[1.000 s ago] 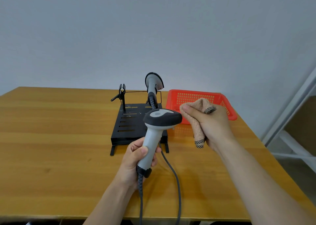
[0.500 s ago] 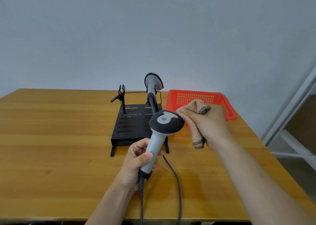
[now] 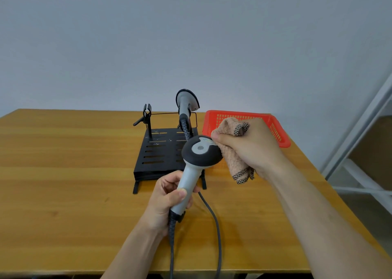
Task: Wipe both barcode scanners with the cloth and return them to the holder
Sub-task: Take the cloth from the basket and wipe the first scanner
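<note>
left grip (image 3: 167, 196): bare | right grip (image 3: 250, 145): bare | forearms (image 3: 318, 213): unsleeved (both)

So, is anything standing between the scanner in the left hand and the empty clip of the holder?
Nothing visible does. The empty clip stands free at the back left of the holder; the other scanner stands to its right, off the path.

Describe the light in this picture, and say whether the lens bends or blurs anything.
Head view: light soft and even, only faint shadows on the table, no strong glare; head view: the white frame at right leans and bows, a wide-angle effect; head view: the held scanner and cloth look sharp, without motion blur.
</note>
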